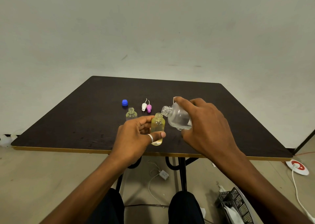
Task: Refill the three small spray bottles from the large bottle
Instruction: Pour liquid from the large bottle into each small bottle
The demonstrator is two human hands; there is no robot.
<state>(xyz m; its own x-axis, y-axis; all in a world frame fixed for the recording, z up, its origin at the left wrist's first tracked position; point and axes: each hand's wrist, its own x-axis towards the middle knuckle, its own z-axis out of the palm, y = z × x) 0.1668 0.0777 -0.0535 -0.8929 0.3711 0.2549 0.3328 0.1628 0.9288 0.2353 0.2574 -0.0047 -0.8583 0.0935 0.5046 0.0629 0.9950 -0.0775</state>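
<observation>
Your left hand [136, 135] curls round the small yellow bottle [157, 128], upright; your right hand [204, 126] grips the large bottle [177, 119], tilted with its mouth at the yellow bottle's rim. A second small bottle [131, 114] stands open behind the yellow one, to its left.

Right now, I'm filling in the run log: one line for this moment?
left hand: holds uncapped yellow small bottle | right hand: tilts large clear bottle to its mouth | flow: unclear
</observation>
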